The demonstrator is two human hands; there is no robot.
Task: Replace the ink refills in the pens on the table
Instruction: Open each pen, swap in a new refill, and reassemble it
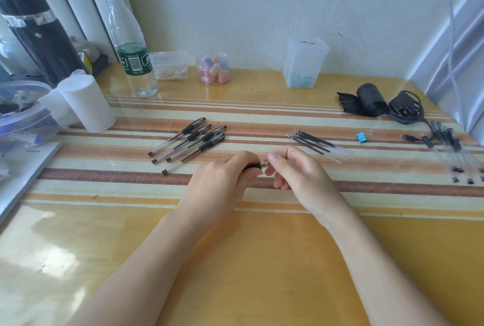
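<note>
- The left hand (222,181) is curled round a pen (252,167), with only the black grip section showing past the fingers.
- The right hand (296,171) pinches the pen's metal tip end (265,164) between thumb and forefinger, its other fingers loosely bent.
- Both hands sit just above the striped surface (235,260), near its middle.
- Four pens (192,141) lie side by side to the left, beyond the hands.
- Loose refills (313,142) lie in a bunch to the right, a blue binder clip (362,137) beside them.

Four pens (192,127) in the left group, one bottle (131,45), one blue binder clip (362,137).
</note>
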